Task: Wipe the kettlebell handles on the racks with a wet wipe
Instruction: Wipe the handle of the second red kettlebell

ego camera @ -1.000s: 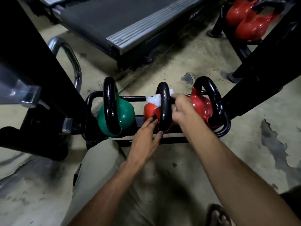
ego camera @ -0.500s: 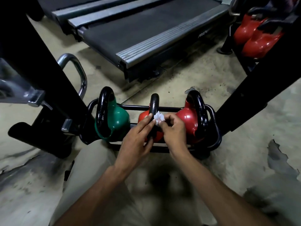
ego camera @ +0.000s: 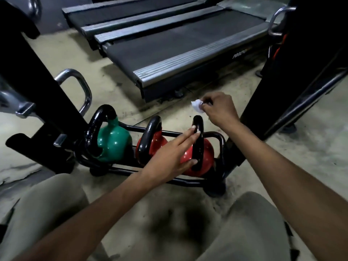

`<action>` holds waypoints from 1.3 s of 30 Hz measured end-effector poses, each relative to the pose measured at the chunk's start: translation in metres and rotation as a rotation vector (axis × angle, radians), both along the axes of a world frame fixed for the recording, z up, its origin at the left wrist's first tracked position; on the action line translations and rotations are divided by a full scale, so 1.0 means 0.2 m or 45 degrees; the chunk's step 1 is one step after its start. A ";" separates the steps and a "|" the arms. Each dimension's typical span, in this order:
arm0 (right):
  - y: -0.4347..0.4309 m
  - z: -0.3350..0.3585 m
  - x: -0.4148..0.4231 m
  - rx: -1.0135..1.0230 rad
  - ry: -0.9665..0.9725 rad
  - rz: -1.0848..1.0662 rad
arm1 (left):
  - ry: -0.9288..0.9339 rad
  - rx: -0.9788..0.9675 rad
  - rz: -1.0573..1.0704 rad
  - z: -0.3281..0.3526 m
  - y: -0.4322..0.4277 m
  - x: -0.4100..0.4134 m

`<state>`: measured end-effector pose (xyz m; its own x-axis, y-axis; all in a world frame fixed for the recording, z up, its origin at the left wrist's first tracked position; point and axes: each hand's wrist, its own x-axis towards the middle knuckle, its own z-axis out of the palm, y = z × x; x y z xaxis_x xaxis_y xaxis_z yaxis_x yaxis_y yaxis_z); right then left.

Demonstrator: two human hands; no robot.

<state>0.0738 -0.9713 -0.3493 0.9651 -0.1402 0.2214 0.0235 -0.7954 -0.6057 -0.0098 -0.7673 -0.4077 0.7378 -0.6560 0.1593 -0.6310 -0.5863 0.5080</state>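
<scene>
A pale concrete floor [ego camera: 120, 76] fills the frame, scuffed and marked with a dark smudge [ego camera: 178, 223] low in the middle; two treadmills lie across the upper centre, the nearer one [ego camera: 188, 48] with a grey ribbed end, the farther one [ego camera: 131, 14] behind it; a black machine frame [ego camera: 37, 81] slants down the left side, carrying a chrome loop handle [ego camera: 82, 87]; another black upright [ego camera: 293, 72] stands at the right edge.

A low black tube rack [ego camera: 222, 144] sits on the floor at mid-frame; it holds three kettlebells in a row, a green one [ego camera: 111, 144] to the left, a red one [ego camera: 158, 144] in the middle, and a second red kettlebell [ego camera: 205, 157] to the right; each has a glossy black handle standing up.

The left hand [ego camera: 169, 161] reaches in from the lower left; its fingers are stretched out straight, the tips resting on the upper part of the right kettlebell's handle [ego camera: 198, 140], the thumb touching that handle lower down. The right hand [ego camera: 220, 108] is raised above and just right of the same handle, clear of it; its thumb and fingertips pinch a small crumpled white wipe [ego camera: 196, 106], which hangs in the air over the floor, touching no kettlebell.

Two knees in beige trousers [ego camera: 47, 210] frame the bottom corners.
</scene>
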 end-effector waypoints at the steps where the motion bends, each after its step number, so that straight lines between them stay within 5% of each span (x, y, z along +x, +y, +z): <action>1: -0.01 -0.03 0.06 -0.056 0.072 0.009 | -0.031 0.022 -0.018 -0.01 -0.04 0.01; 8: 0.17 -0.10 0.28 -0.664 0.712 0.253 | -0.039 0.142 0.045 0.00 -0.12 0.02; 14: 0.30 -0.05 0.28 -1.198 0.795 0.618 | -0.015 0.156 0.113 0.01 -0.15 -0.01; 18: 0.29 -0.05 0.33 -1.321 0.816 0.628 | 0.016 0.136 0.164 0.01 -0.17 -0.03; 22: 0.18 -0.04 0.34 -0.873 0.913 0.392 | 0.059 0.119 0.180 0.00 -0.18 -0.04; 26: 0.04 -0.14 0.27 0.010 0.849 0.090 | 0.109 0.082 0.193 0.01 -0.18 -0.06; 30: -0.04 -0.36 0.19 1.370 0.819 -0.487 | 0.099 0.044 0.174 -0.01 -0.17 -0.05; 32: 0.02 -0.41 0.10 1.756 0.794 -0.596 | 0.091 -0.001 0.176 -0.01 -0.17 -0.05; 37: 0.10 -0.36 0.06 1.861 0.690 -0.650 | 0.053 -0.092 0.100 -0.06 -0.14 -0.03; 39: 0.09 -0.34 0.07 1.654 0.560 -0.715 | 0.043 -0.158 0.064 -0.09 -0.12 -0.01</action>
